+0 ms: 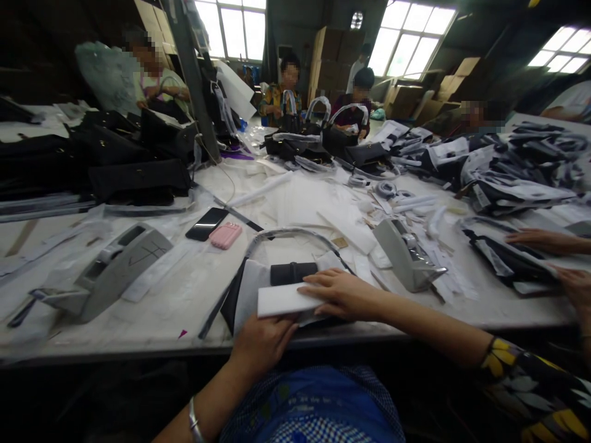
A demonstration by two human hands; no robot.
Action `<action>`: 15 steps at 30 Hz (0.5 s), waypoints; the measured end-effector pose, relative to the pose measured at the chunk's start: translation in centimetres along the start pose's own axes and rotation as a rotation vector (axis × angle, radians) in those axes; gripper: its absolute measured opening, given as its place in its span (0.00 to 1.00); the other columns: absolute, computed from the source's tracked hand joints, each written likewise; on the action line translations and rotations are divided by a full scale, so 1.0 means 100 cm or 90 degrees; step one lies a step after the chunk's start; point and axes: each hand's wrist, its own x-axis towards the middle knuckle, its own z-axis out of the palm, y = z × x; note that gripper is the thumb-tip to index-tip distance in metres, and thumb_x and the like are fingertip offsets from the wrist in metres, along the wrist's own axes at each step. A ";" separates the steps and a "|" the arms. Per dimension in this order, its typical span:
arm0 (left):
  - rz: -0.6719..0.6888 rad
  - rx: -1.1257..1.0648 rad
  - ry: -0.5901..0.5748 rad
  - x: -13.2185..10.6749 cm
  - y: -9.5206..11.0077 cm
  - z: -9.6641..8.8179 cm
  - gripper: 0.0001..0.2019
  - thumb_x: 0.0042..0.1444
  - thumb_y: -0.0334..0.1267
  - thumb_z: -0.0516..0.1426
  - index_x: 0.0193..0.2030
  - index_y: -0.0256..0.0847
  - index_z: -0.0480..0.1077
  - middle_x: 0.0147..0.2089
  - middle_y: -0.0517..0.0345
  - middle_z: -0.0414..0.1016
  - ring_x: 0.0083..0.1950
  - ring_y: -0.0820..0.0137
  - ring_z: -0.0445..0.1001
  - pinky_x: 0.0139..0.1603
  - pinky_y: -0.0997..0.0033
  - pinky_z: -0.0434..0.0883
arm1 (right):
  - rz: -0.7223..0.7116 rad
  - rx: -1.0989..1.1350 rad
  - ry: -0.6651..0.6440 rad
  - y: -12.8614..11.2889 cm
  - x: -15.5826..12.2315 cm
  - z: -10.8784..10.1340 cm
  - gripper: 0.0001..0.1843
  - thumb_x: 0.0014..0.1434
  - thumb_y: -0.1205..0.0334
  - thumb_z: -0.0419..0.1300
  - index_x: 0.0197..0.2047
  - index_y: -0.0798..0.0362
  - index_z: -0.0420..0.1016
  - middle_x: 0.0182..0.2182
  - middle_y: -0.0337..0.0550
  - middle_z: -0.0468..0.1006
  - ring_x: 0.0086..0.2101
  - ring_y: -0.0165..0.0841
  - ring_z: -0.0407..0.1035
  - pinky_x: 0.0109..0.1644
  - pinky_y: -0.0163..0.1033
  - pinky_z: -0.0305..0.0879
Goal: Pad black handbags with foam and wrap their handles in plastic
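A black handbag (237, 304) lies in front of me at the table's edge, with whitish wrapping over its front and a black strap tab (293, 272) showing. Its wrapped handle (295, 232) arches away from me. Across the bag's near side rests a white foam strip (279, 300). My left hand (264, 341) is closed at the foam's lower edge, its fingertips partly hidden. With fingers stretched out and apart, my right hand (339, 295) lies over the foam's right end.
Grey tape dispensers stand left (115, 264) and right (406, 255). A phone (206, 224) and a pink case (226, 235) lie beyond the bag. Black bags (138, 178) pile up at left. A co-worker's hands (549, 240) touch another bag (503, 261) at right.
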 end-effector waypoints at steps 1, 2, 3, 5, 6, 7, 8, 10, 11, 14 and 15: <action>0.001 0.006 -0.004 -0.001 0.000 0.000 0.18 0.66 0.40 0.54 0.61 0.46 0.70 0.51 0.52 0.80 0.47 0.59 0.78 0.48 0.57 0.77 | 0.003 -0.007 0.019 -0.003 0.002 -0.004 0.28 0.68 0.51 0.55 0.68 0.48 0.63 0.63 0.55 0.68 0.58 0.46 0.65 0.61 0.54 0.62; -0.002 0.010 -0.008 -0.001 0.000 0.000 0.19 0.66 0.39 0.55 0.63 0.47 0.68 0.54 0.52 0.78 0.49 0.59 0.78 0.49 0.58 0.76 | 0.010 -0.016 0.048 -0.006 0.005 -0.007 0.26 0.69 0.53 0.54 0.68 0.46 0.64 0.63 0.53 0.68 0.58 0.45 0.65 0.61 0.53 0.61; -0.009 0.011 -0.013 -0.001 0.000 0.000 0.20 0.66 0.39 0.55 0.64 0.47 0.68 0.56 0.52 0.77 0.50 0.59 0.77 0.49 0.58 0.76 | 0.018 -0.029 0.078 -0.009 0.007 -0.007 0.25 0.69 0.54 0.54 0.68 0.43 0.64 0.64 0.51 0.67 0.59 0.45 0.64 0.61 0.53 0.60; -0.039 0.004 -0.027 0.000 0.001 0.000 0.19 0.66 0.40 0.54 0.62 0.49 0.69 0.54 0.53 0.78 0.46 0.61 0.78 0.46 0.60 0.77 | 0.029 -0.061 0.108 -0.015 0.011 0.000 0.26 0.69 0.50 0.54 0.67 0.41 0.64 0.66 0.50 0.64 0.60 0.47 0.61 0.62 0.56 0.58; -0.051 -0.002 -0.033 0.001 0.001 0.000 0.17 0.66 0.40 0.54 0.61 0.50 0.70 0.51 0.54 0.80 0.43 0.61 0.79 0.44 0.60 0.77 | 0.032 -0.072 0.106 -0.017 0.011 0.008 0.28 0.68 0.45 0.54 0.68 0.42 0.64 0.67 0.50 0.63 0.60 0.49 0.61 0.62 0.57 0.58; -0.058 -0.007 -0.038 0.001 0.002 0.000 0.16 0.66 0.40 0.54 0.58 0.49 0.72 0.48 0.55 0.81 0.42 0.61 0.79 0.43 0.60 0.77 | 0.034 -0.078 0.097 -0.018 0.011 0.017 0.31 0.66 0.41 0.54 0.68 0.44 0.63 0.67 0.52 0.62 0.60 0.50 0.60 0.63 0.58 0.58; -0.058 -0.013 -0.037 0.001 0.002 0.000 0.14 0.66 0.40 0.54 0.55 0.49 0.74 0.45 0.56 0.81 0.41 0.60 0.79 0.42 0.59 0.77 | 0.036 -0.078 0.088 -0.019 0.010 0.027 0.35 0.65 0.38 0.53 0.69 0.46 0.61 0.68 0.53 0.60 0.61 0.51 0.59 0.64 0.59 0.57; -0.044 -0.025 -0.021 -0.001 0.004 0.000 0.11 0.65 0.38 0.55 0.51 0.46 0.76 0.42 0.56 0.81 0.41 0.59 0.78 0.42 0.58 0.78 | 0.040 -0.078 0.083 -0.017 0.006 0.044 0.37 0.66 0.38 0.51 0.71 0.50 0.58 0.70 0.54 0.56 0.65 0.52 0.53 0.67 0.61 0.51; -0.035 -0.031 -0.003 -0.002 0.006 -0.002 0.11 0.65 0.37 0.55 0.50 0.45 0.76 0.42 0.56 0.81 0.41 0.59 0.78 0.41 0.58 0.78 | 0.043 -0.079 0.087 -0.015 0.004 0.051 0.36 0.67 0.40 0.50 0.72 0.50 0.57 0.70 0.53 0.55 0.67 0.52 0.49 0.69 0.61 0.48; -0.007 -0.059 0.085 -0.006 0.015 -0.013 0.10 0.64 0.33 0.56 0.50 0.41 0.75 0.43 0.55 0.81 0.41 0.63 0.79 0.43 0.63 0.77 | 0.040 -0.075 0.105 -0.012 0.002 0.059 0.31 0.70 0.47 0.50 0.71 0.48 0.57 0.71 0.49 0.53 0.70 0.50 0.41 0.71 0.62 0.41; 0.007 -0.067 0.125 -0.006 0.019 -0.019 0.10 0.64 0.31 0.56 0.50 0.39 0.74 0.45 0.54 0.81 0.42 0.65 0.79 0.45 0.66 0.77 | 0.037 -0.068 0.109 -0.012 0.003 0.059 0.30 0.70 0.47 0.50 0.71 0.47 0.57 0.71 0.49 0.52 0.70 0.49 0.41 0.71 0.62 0.41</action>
